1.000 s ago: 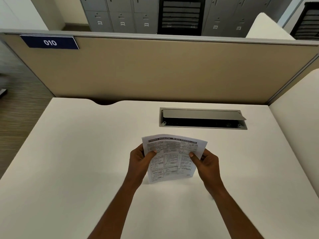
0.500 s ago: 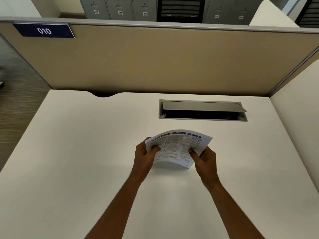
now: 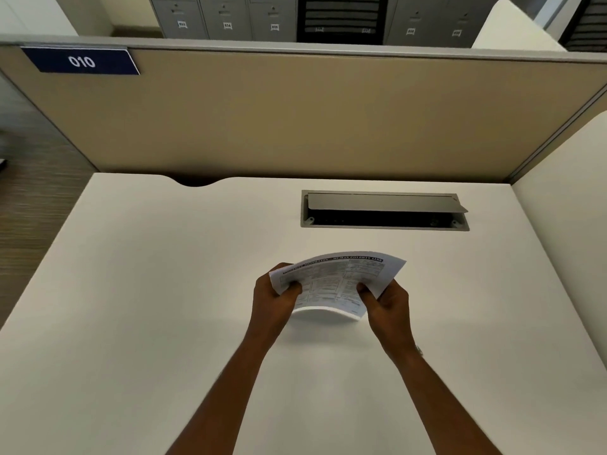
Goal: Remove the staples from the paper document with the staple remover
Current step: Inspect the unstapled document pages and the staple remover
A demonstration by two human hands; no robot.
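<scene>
A printed paper document point(image 3: 331, 282) with a black title bar is held above the white desk point(image 3: 164, 323), bowed upward and tilted away from me. My left hand point(image 3: 272, 297) grips its left edge, thumb on the printed face. My right hand point(image 3: 386, 303) grips the right edge the same way. No staple remover is in view, and I cannot make out any staples on the sheets.
A grey cable hatch point(image 3: 384, 210) with its lid raised sits in the desk behind the paper. A tan partition point(image 3: 295, 119) with a "010" sign point(image 3: 82, 61) closes the far side. A white divider point(image 3: 565, 208) stands at the right.
The document has gone from upright and facing me to tilted flat and bowed, and it sits slightly farther out over the desk. Both hands keep their hold.
</scene>
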